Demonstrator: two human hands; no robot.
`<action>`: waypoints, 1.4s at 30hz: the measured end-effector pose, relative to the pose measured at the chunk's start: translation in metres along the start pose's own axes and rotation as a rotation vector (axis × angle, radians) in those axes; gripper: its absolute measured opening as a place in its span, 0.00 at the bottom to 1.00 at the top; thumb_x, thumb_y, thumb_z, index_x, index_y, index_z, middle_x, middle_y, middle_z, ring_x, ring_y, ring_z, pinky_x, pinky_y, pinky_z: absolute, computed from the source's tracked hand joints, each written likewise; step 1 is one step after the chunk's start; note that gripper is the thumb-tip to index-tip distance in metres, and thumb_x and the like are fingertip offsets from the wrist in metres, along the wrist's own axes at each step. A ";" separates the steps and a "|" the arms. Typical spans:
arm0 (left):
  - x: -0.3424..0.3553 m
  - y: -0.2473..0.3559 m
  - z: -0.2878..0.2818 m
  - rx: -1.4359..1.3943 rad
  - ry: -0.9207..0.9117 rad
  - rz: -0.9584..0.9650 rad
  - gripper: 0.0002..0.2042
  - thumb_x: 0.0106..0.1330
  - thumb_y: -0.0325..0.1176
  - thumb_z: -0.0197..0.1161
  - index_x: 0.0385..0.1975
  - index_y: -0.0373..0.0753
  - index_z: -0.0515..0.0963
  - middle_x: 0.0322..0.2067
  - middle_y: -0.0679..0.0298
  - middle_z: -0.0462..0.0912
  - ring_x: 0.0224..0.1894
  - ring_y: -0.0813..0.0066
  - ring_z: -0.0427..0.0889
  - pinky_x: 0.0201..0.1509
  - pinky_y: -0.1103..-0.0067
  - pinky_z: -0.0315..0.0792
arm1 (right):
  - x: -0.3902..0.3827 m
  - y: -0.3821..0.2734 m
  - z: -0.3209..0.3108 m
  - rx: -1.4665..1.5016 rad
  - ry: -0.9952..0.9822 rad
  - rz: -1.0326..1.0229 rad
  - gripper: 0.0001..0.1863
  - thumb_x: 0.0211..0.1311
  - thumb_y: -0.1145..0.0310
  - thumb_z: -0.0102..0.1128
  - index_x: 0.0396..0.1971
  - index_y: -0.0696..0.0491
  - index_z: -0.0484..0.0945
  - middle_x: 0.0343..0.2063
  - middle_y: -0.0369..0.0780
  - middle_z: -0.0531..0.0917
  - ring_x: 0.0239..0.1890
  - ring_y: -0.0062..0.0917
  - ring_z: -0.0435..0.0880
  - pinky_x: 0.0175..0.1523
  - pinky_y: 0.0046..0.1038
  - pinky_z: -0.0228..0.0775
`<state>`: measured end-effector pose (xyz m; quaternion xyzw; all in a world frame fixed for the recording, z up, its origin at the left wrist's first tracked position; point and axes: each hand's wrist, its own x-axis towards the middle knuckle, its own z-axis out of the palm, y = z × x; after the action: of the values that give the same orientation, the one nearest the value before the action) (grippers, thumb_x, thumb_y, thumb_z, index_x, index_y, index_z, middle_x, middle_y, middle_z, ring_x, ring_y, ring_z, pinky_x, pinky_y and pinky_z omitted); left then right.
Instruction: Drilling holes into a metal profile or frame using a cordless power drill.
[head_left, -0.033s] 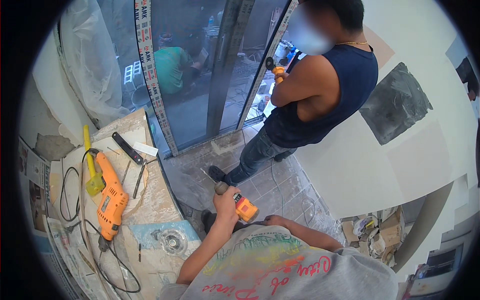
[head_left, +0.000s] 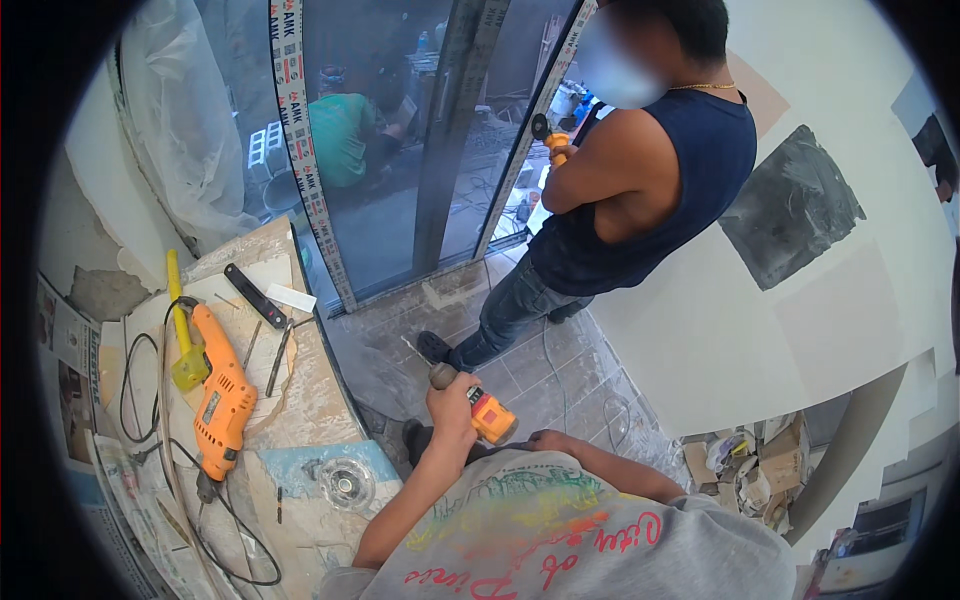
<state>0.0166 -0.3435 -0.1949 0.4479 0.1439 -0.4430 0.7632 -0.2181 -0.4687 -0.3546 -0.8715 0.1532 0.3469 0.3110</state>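
Observation:
My left hand point(head_left: 453, 410) is closed round a cordless drill point(head_left: 491, 417) in front of my waist. The drill's dark chuck end sticks out above my fist, and its red and yellow lower end shows beyond the fingers. My right hand point(head_left: 549, 440) rests near my belly beside that lower end; its fingers are mostly hidden. To my left, an orange corded drill point(head_left: 224, 400) lies on a dusty worktable point(head_left: 330, 410). A yellow-handled tool point(head_left: 187, 365) lies against it, with a long drill bit point(head_left: 279, 358) and a dark, slim tool point(head_left: 255, 297) nearby.
A co-worker in a dark sleeveless top point(head_left: 690, 190) stands ahead by the glass door point(head_left: 370, 200), holding a yellow power tool point(head_left: 555, 146). Another person in green point(head_left: 340, 140) is beyond the glass. Cords point(head_left: 548, 360) trail over the tiled floor. Cardboard scraps point(head_left: 780, 460) are piled at right.

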 end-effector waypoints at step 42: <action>0.013 -0.011 -0.010 0.003 0.014 0.057 0.05 0.52 0.25 0.61 0.27 0.34 0.73 0.22 0.60 0.76 0.19 0.71 0.77 0.23 0.75 0.75 | -0.003 -0.014 -0.008 0.266 -0.054 0.291 0.24 0.66 0.49 0.43 0.55 0.43 0.75 0.48 0.50 0.78 0.54 0.45 0.75 0.59 0.36 0.67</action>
<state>0.0165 -0.3451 -0.2144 0.4560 0.1359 -0.4181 0.7738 -0.2094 -0.4631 -0.3418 -0.7818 0.3135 0.3882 0.3739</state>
